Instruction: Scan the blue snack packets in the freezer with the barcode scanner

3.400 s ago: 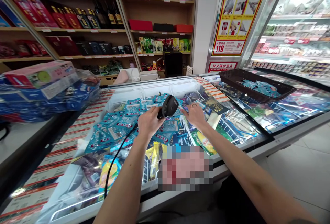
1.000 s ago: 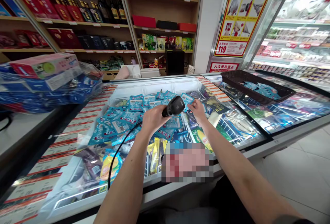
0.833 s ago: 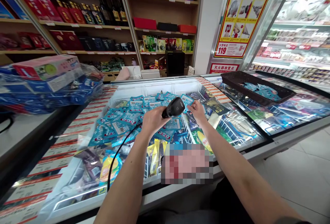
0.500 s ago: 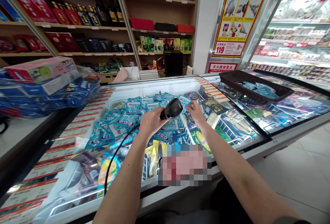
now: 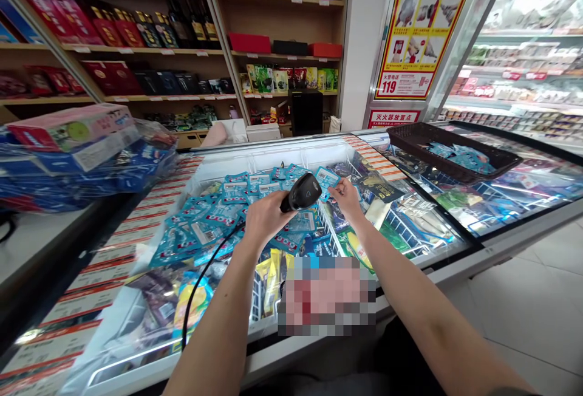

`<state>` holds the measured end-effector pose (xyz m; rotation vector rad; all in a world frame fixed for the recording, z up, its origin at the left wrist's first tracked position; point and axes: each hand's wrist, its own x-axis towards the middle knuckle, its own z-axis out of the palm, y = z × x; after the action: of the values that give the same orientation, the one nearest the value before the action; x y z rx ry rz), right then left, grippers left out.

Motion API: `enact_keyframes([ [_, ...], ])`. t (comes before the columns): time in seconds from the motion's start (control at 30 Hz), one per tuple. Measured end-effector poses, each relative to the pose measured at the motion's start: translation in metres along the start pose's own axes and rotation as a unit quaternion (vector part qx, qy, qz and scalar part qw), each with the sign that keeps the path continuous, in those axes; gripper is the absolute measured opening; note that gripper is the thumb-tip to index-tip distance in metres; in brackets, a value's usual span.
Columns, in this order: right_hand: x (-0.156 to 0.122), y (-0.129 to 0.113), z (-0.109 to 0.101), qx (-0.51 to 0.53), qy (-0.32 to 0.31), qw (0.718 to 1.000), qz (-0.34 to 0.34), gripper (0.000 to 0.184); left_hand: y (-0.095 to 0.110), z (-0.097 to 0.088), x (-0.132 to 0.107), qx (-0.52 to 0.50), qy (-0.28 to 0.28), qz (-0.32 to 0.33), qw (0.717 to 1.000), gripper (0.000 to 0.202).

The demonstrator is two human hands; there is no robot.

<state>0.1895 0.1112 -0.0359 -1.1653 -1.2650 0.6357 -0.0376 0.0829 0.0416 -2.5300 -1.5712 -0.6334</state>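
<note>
My left hand [image 5: 264, 217] is closed round the handle of a black barcode scanner [image 5: 301, 192], whose black cord [image 5: 204, 274] trails down toward me. The scanner head points at a small teal packet [image 5: 327, 177] that my right hand [image 5: 348, 197] pinches by its corner and holds up just right of the scanner. Both hands hover over an open chest freezer [image 5: 282, 156] filled with several more teal packets [image 5: 214, 217] on the left and mixed frozen goods on the right.
A dark basket [image 5: 450, 152] with teal packets rests on the freezer's glass lid at right. Wrapped blue and pink boxes [image 5: 77, 147] are stacked at left. Wooden shelves [image 5: 182, 53] of boxed goods stand behind, and a lit refrigerated case [image 5: 523, 50] at right.
My right hand went from lying flat on the goods in the freezer to lifting a teal packet up beside the scanner head. Over the last second both hands barely shift.
</note>
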Motion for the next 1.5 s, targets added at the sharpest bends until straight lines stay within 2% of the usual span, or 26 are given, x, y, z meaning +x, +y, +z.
enact_keyframes([
  [0.1, 0.0, 0.0, -0.005, -0.087, 0.044, 0.995, -0.001, 0.035, -0.001, 0.0, 0.0, 0.002, 0.012, -0.005, 1.0, 0.031],
  [0.2, 0.003, 0.001, -0.015, -0.22, 0.088, 0.971, 0.005, 0.041, -0.002, 0.001, 0.0, 0.003, 0.018, -0.015, 1.0, 0.033],
  [0.27, 0.006, 0.002, -0.024, -0.272, 0.105, 0.956, 0.02, 0.043, -0.001, 0.001, 0.0, 0.005, 0.022, -0.018, 1.0, 0.032],
  [0.43, 0.009, 0.001, -0.038, -0.309, 0.13, 0.941, 0.05, 0.045, 0.001, 0.001, 0.0, 0.019, 0.027, -0.024, 0.999, 0.03],
  [0.63, 0.007, -0.005, -0.04, -0.385, 0.161, 0.908, 0.044, 0.049, -0.001, 0.003, 0.0, 0.031, 0.041, -0.018, 0.998, 0.031],
  [0.8, 0.002, -0.016, -0.039, -0.466, 0.149, 0.872, 0.03, 0.039, -0.004, 0.005, 0.0, 0.036, 0.05, -0.01, 0.998, 0.031],
  [0.93, -0.004, -0.022, -0.035, -0.507, 0.131, 0.85, 0.052, 0.036, -0.004, 0.006, 0.0, 0.043, 0.044, -0.015, 0.998, 0.031],
  [1.07, -0.005, -0.018, -0.032, -0.545, 0.073, 0.833, 0.062, 0.037, -0.003, 0.007, 0.001, 0.048, 0.045, -0.015, 0.998, 0.031],
  [1.13, -0.003, -0.013, -0.032, -0.558, 0.071, 0.825, 0.049, 0.034, -0.004, 0.008, 0.001, 0.045, 0.047, -0.011, 0.998, 0.03],
  [1.33, -0.004, -0.003, -0.033, -0.558, 0.084, 0.826, 0.017, 0.033, -0.007, 0.006, 0.0, 0.022, 0.054, -0.01, 0.998, 0.032],
  [1.5, -0.004, -0.006, -0.032, -0.548, 0.101, 0.831, 0.0, 0.041, -0.01, 0.001, -0.002, 0.011, 0.076, -0.028, 0.997, 0.035],
])
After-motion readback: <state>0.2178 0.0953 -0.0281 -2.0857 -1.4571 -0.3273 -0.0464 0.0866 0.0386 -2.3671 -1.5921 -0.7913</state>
